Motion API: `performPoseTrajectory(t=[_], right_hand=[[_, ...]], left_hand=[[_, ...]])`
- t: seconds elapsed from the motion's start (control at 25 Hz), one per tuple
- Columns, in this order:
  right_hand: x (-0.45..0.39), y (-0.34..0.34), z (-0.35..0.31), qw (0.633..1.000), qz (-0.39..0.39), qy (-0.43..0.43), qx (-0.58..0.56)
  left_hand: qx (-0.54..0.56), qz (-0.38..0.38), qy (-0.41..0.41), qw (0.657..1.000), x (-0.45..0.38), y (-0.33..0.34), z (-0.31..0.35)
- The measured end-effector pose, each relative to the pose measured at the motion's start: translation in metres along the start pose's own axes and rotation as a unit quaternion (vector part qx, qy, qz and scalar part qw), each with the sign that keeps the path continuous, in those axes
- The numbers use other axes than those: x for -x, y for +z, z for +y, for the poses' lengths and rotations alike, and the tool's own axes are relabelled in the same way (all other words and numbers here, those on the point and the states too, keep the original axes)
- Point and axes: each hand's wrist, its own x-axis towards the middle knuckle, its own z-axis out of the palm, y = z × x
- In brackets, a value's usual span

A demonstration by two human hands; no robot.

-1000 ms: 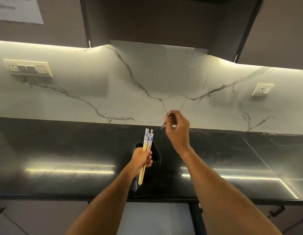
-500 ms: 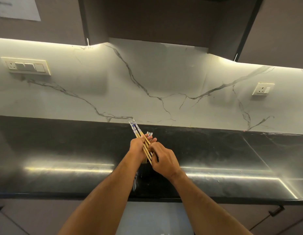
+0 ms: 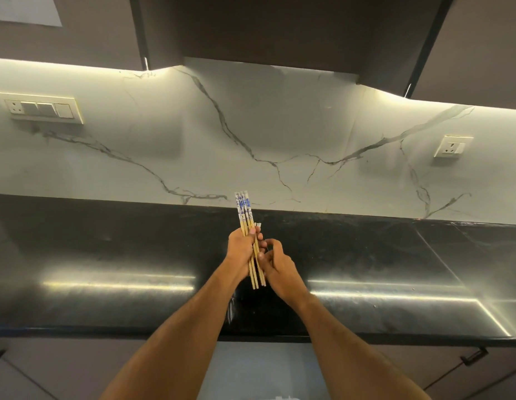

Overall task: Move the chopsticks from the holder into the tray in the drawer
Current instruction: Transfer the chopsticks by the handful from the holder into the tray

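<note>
My left hand [image 3: 241,251] is closed around a bundle of wooden chopsticks [image 3: 244,215] with blue-and-white patterned tops, held nearly upright over the black counter. My right hand [image 3: 278,268] is pressed against the bundle's lower half from the right, its thumb on the sticks and its fingers curled. Two more white chopstick tops [image 3: 258,225] show just behind my left fingers. The black holder [image 3: 236,306] stands on the counter under my hands and is mostly hidden by them. A pale drawer front [image 3: 265,368] shows between my forearms below the counter edge. No tray is in view.
The glossy black countertop [image 3: 106,255] runs the full width, with its front edge [image 3: 78,332] close to me. Behind it is a white marble backsplash with a switch panel [image 3: 40,108] at left and a socket [image 3: 452,147] at right. Dark cabinets hang overhead. A cabinet handle [image 3: 471,356] sits low right.
My right hand came down from above the holder and joined my left hand at the bundle. The bundle tilted left, then came back to nearly upright and a little higher.
</note>
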Motion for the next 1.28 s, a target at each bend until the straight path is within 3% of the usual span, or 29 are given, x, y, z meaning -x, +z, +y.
performPoseTrajectory(t=[0.08,0.16,0.2,0.32,0.36,0.4,0.64,0.76,0.84,0.96,1.04,1.12,1.2,1.28], right_hand=[[-0.008,-0.011,0.006,0.988,0.056,-0.04,0.136],[-0.018,-0.023,0.007,0.94,0.132,-0.125,0.288],[-0.023,-0.031,0.005,0.907,0.148,-0.18,0.351],[-0.034,-0.04,0.003,0.814,0.078,-0.278,0.504],[-0.035,-0.038,0.005,0.798,0.044,-0.284,0.53],[-0.036,-0.034,0.008,0.792,0.013,-0.281,0.542],[-0.013,-0.007,0.006,0.839,-0.061,-0.192,0.505],[-0.004,-0.005,0.007,0.842,-0.053,-0.172,0.509],[0.003,-0.005,0.008,0.869,-0.06,-0.165,0.462],[0.019,-0.003,0.016,0.947,0.035,-0.13,0.292],[0.028,0.002,0.023,0.987,0.138,0.018,0.077],[0.033,0.01,0.028,0.968,0.166,0.152,-0.114],[0.04,0.019,0.031,0.953,0.152,0.188,-0.183],[0.049,0.024,0.033,0.953,0.147,0.192,-0.183]], left_hand=[[-0.146,-0.01,0.061,0.987,-0.004,-0.011,-0.002],[-0.335,-0.029,0.124,0.934,-0.006,-0.025,0.0],[-0.441,-0.049,0.148,0.884,-0.007,-0.032,0.001],[-0.72,-0.106,0.172,0.664,0.003,-0.046,0.006],[-0.762,-0.117,0.177,0.611,0.008,-0.047,0.006],[-0.782,-0.123,0.184,0.583,0.01,-0.047,0.004],[-0.803,-0.146,0.24,0.526,0.013,-0.052,-0.013],[-0.795,-0.163,0.227,0.538,0.016,-0.064,-0.017],[-0.801,-0.173,0.218,0.53,0.02,-0.072,-0.018],[-0.803,-0.173,0.232,0.52,0.031,-0.084,-0.024],[-0.798,-0.176,0.24,0.523,0.04,-0.091,-0.031],[-0.796,-0.186,0.24,0.523,0.05,-0.093,-0.04],[-0.795,-0.19,0.236,0.526,0.06,-0.092,-0.048],[-0.795,-0.192,0.226,0.53,0.07,-0.095,-0.055]])
